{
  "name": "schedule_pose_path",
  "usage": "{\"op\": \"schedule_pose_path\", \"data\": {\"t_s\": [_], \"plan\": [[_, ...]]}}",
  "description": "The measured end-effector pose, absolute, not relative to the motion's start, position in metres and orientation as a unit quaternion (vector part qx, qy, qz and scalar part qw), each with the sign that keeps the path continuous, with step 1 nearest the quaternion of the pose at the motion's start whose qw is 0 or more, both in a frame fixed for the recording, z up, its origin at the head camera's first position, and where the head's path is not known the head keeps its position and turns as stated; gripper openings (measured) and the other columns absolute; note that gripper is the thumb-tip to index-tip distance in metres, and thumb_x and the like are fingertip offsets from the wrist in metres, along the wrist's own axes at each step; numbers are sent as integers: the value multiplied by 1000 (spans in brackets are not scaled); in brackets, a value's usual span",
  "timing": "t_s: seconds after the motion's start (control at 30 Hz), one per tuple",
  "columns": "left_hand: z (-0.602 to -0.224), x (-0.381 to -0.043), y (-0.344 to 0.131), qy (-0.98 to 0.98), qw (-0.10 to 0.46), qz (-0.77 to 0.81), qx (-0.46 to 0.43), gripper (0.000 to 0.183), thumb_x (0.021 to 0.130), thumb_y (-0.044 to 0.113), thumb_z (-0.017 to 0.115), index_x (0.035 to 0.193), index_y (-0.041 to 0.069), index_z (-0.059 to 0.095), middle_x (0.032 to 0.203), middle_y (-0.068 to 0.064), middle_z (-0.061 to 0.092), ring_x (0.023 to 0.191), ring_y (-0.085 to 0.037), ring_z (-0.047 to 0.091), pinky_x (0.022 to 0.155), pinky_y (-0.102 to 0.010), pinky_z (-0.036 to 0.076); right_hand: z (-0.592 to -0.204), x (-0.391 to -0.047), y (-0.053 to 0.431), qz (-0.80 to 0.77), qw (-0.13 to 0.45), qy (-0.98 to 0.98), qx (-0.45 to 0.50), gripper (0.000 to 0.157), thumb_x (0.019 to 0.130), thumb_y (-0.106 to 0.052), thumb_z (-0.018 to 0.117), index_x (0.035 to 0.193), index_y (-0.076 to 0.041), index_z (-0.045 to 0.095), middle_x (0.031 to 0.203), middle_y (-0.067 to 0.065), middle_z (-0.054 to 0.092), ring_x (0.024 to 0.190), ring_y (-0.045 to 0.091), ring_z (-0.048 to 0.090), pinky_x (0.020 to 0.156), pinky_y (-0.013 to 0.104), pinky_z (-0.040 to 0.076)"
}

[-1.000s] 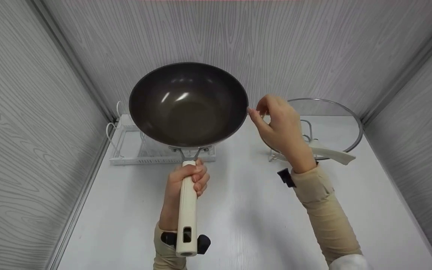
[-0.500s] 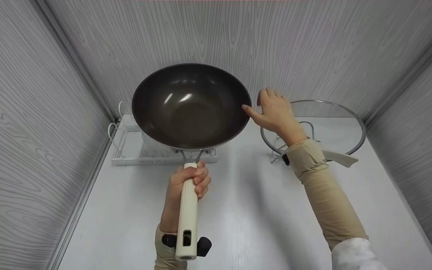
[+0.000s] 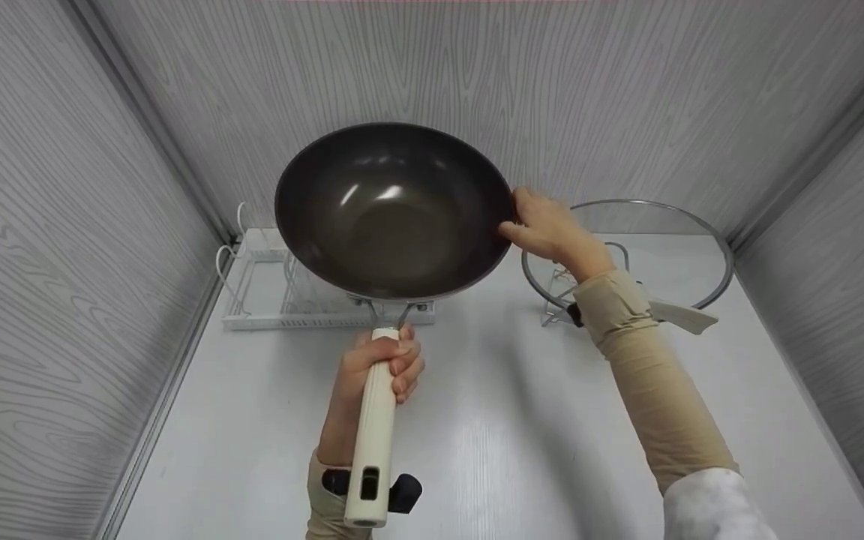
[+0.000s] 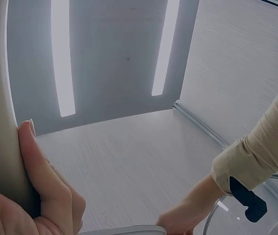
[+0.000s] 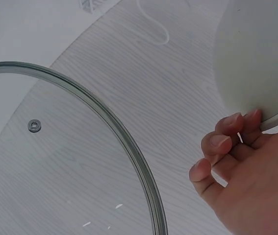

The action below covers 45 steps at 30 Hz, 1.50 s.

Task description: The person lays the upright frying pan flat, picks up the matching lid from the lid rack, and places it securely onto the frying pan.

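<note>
A deep dark wok (image 3: 394,232) is held up in the middle of the head view, its inside facing me. My left hand (image 3: 353,379) grips its cream handle (image 3: 372,442) near the pan end. At the wok's right side, my right hand (image 3: 552,234) pinches the rim, thumb on the inside and fingers behind. The right wrist view shows those fingertips (image 5: 251,117) against the pale outer wall (image 5: 261,58). Fingers of the left hand (image 4: 50,196) wrap the handle in the left wrist view.
Behind the wok, a white dish rack (image 3: 312,322) stands on the white tabletop (image 3: 469,450), partly hidden. To the right, a glass lid (image 3: 728,262) with a cream handle (image 3: 683,315) leans in a wire stand (image 3: 550,315). Grey wood-grain walls (image 3: 589,97) enclose the table.
My right hand has gone from fingertips at the wok's edge, through a more open pose, to pinching its rim. The wok has shifted slightly right, its handle end swinging slightly left.
</note>
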<state>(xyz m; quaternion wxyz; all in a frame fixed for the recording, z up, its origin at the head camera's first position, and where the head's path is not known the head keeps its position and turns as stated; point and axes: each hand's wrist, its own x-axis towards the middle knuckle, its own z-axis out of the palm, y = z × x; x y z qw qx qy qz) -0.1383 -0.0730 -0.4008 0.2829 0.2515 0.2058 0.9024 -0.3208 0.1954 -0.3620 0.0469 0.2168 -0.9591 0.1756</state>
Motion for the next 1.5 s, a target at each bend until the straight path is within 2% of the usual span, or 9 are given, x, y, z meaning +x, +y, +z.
{"op": "schedule_pose_path", "data": {"t_s": [0.2, 0.47, 0.87, 1.27, 1.5], "plan": [[-399, -140, -78, 237, 282, 891, 267, 7, 91, 0, 36, 92, 4, 42, 64, 2, 52, 52, -8, 58, 48, -18, 51, -362, -314, 200, 218, 38, -954, 203, 34, 80, -34, 50, 95, -5, 45, 87, 9, 48, 76, 27, 45, 68, 42, 39], [-398, -142, -85, 248, 301, 879, 274, 15, 89, -2, 31, 93, 4, 44, 63, 3, 52, 51, -8, 59, 47, -20, 51, -363, -302, 203, 282, 37, -942, 178, 31, 80, -29, 51, 99, -5, 45, 88, 8, 49, 79, 25, 45, 71, 40, 38], [-398, -146, -89, 265, 340, 853, 296, 14, 91, 1, 30, 90, 6, 43, 61, 3, 48, 50, -6, 58, 45, -18, 50, -367, -281, 215, 355, 92, -915, 169, 29, 78, -22, 52, 97, -1, 46, 80, 6, 44, 72, 23, 40, 65, 34, 33], [-397, -148, -96, 261, 368, 836, 314, 13, 91, 0, 28, 90, 4, 41, 61, 3, 46, 50, -6, 58, 44, -17, 49, -365, -252, 220, 355, 118, -916, 145, 34, 80, -24, 55, 106, -4, 48, 91, 8, 50, 79, 23, 42, 71, 37, 33], [-397, -145, -100, 270, 375, 832, 307, 10, 91, 0, 31, 94, 4, 40, 61, 3, 46, 49, -7, 57, 42, -17, 48, -372, -235, 221, 397, 138, -898, 132, 26, 79, -18, 55, 97, -3, 43, 81, 7, 40, 76, 22, 38, 68, 34, 30]]}}
